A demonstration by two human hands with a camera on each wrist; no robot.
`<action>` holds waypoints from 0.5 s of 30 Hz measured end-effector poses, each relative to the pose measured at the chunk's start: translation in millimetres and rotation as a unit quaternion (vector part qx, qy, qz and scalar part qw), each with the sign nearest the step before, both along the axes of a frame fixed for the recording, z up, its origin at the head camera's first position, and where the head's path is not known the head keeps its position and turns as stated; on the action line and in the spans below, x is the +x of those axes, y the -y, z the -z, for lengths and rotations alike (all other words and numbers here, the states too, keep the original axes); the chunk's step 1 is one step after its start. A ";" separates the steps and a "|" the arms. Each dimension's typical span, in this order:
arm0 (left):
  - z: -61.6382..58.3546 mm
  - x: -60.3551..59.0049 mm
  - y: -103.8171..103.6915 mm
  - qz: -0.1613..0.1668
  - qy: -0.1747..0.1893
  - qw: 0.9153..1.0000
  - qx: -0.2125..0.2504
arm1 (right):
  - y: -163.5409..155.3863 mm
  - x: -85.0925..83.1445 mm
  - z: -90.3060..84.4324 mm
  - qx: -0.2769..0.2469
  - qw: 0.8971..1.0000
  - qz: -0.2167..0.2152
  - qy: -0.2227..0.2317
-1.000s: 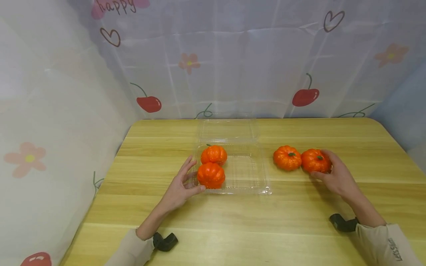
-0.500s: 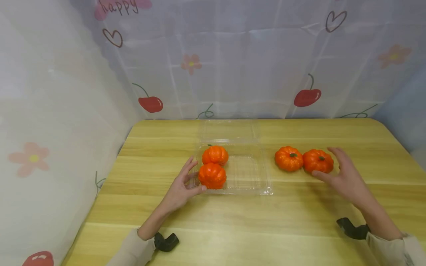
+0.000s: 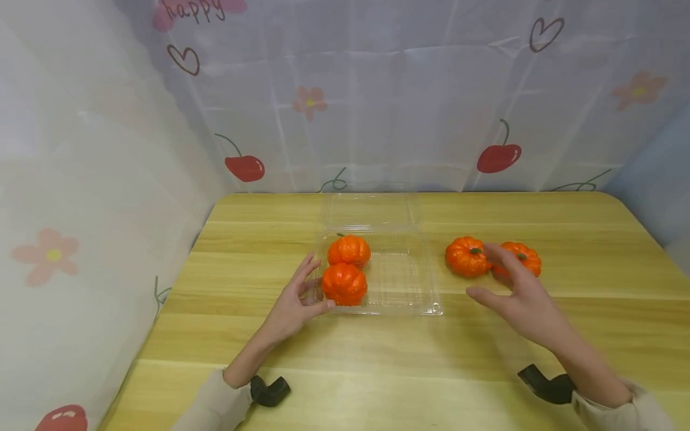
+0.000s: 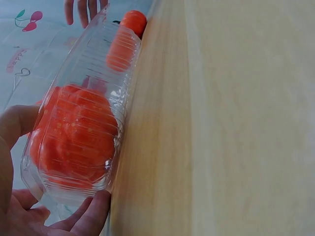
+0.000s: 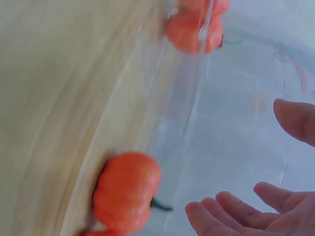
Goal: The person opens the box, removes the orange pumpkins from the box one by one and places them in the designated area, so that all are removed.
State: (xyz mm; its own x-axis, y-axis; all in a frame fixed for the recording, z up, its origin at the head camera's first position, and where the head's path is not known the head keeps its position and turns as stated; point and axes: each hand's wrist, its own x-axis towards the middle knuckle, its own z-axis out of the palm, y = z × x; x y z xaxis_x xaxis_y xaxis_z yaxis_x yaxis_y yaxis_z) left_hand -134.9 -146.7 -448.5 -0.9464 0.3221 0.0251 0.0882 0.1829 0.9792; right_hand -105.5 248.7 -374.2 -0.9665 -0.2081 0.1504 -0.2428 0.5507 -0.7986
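A clear plastic clamshell container (image 3: 400,278) lies on the table with its lid folded back. Two orange toy pumpkins (image 3: 344,285) sit one behind the other in its left half, tipped on their sides. My left hand (image 3: 286,311) holds the container's left end, thumb and fingers spread around its near corner (image 4: 34,189). To the right of the container stand two more pumpkins, a left one (image 3: 463,257) and a right one (image 3: 530,261). My right hand (image 3: 530,308) hovers in front of them with nothing in it, its fingers partly covering the right pumpkin in the head view.
The wooden table (image 3: 388,371) reaches back to a printed curtain (image 3: 388,108) with cherries, hearts and flowers. Another fabric wall (image 3: 97,179) runs along the left. Dark wrist mounts (image 3: 269,392) stick out from both sleeves.
My right hand has let go of the right pumpkin, drawn back, then moved left toward the other pumpkin. My left hand stays at the container.
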 end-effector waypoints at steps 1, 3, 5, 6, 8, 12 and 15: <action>-0.1 0.0 0.1 0.000 0.000 1.000 0.000 | 5.1 0.4 -1.0 -0.008 1.000 -0.007 0.012; 0.1 -0.4 0.2 0.001 0.000 1.000 0.001 | 15.1 0.8 -3.1 -0.028 0.999 -0.021 0.034; -0.1 -0.6 0.2 0.002 -0.001 1.000 0.002 | 25.1 0.2 -4.9 -0.035 0.998 -0.029 0.049; -0.2 -0.8 0.4 0.001 -0.001 1.000 0.002 | 30.0 -0.8 -5.5 -0.037 0.997 -0.033 0.055; -0.3 -1.0 0.8 0.000 -0.002 1.000 0.003 | 39.9 -3.1 -6.1 -0.041 0.996 -0.042 0.060; -0.5 -0.9 1.0 -0.001 -0.001 1.000 0.001 | 61.1 -9.7 -3.6 -0.049 0.995 -0.063 0.054; 0.0 -0.5 0.6 0.000 0.001 1.000 -0.001 | 78.3 -15.8 2.5 -0.061 0.993 -0.083 0.050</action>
State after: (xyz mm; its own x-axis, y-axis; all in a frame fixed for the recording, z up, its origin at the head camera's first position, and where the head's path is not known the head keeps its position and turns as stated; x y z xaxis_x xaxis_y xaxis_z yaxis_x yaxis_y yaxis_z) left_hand -135.4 -147.3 -448.5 -0.9465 0.3218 0.0227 0.0861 0.1840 0.9792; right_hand -121.3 170.5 -376.6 -0.9321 -0.3510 0.0900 -0.2384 0.4071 -0.8817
